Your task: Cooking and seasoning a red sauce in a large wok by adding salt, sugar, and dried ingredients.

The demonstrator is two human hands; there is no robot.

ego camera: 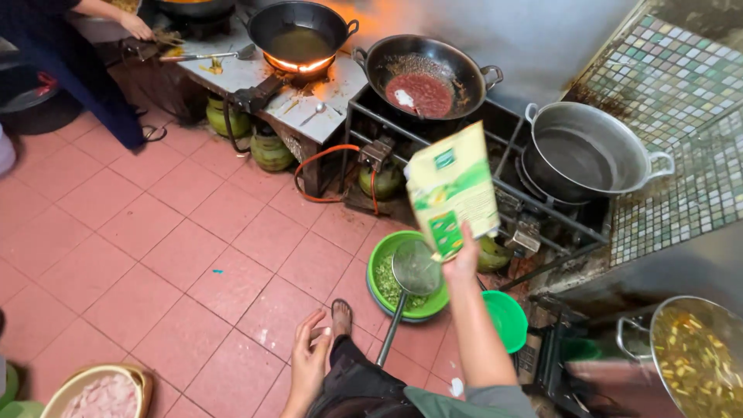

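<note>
- right hand (463, 259) mid-frame, pinching a green-and-cream carton (453, 190) below the wok (422, 70)
- left hand (308, 364) at bottom centre, fingers loosely spread, holding nothing I can see

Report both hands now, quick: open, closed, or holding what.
Left hand: open, fingers spread, holding nothing, hanging over the leg above the red tiled floor.
Right hand: closed on the green and yellow packet, raised toward the stove.

I see a glossy paper-like carton (453, 190) in my right hand (463, 259). Far wok (424, 73) is dark, matt metal; right pot (582, 155) is dull grey metal; near bowl (402, 282) is smooth green plastic.
</note>
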